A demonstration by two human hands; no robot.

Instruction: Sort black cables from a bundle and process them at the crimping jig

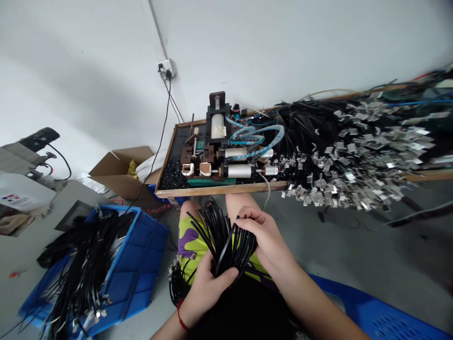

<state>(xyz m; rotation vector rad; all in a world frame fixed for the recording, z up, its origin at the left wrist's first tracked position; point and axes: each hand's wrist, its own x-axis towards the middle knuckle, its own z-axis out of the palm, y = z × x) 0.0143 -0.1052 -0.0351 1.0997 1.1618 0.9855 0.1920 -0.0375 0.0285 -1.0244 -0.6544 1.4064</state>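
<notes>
A bundle of black cables (226, 245) fans out above my lap, its loose ends pointing away from me. My left hand (212, 281) is wrapped round the lower part of the bundle, thumb across the front. Higher up, my right hand (260, 231) pinches the tips of some cables at the right side of the fan. Other cable ends with small metal terminals (175, 271) hang beside my left thigh. Beyond my knees, a pneumatic machine (217, 146) with white cylinders and blue air hoses stands on the wood-edged bench (212, 191).
Many black cables with flat metal terminals (350, 177) are heaped on the bench at right, overhanging its front edge. At left stand a blue crate (141, 264) of cables and an open cardboard box (113, 172). A blue plastic seat (389, 311) shows at lower right.
</notes>
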